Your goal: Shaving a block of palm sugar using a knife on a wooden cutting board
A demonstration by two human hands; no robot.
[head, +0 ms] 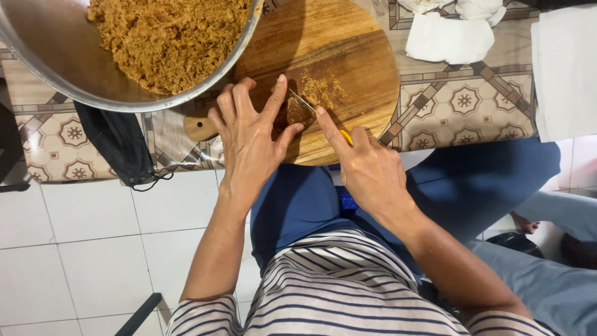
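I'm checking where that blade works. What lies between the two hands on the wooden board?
In the head view, a small brown chunk lies between left hand and right hand, with the knife blade on it.

Your board (348, 56) lies on the counter (460, 106), straight ahead of your lap. A bowl (37, 56) of crumbs (168, 37) overlaps the board's left edge. Your left hand (249, 137) presses a chunk (297, 112) on the board; your right hand (370, 171), just right of it, sets a knife (303, 101) on that chunk. Cloths (448, 31) lie behind right.
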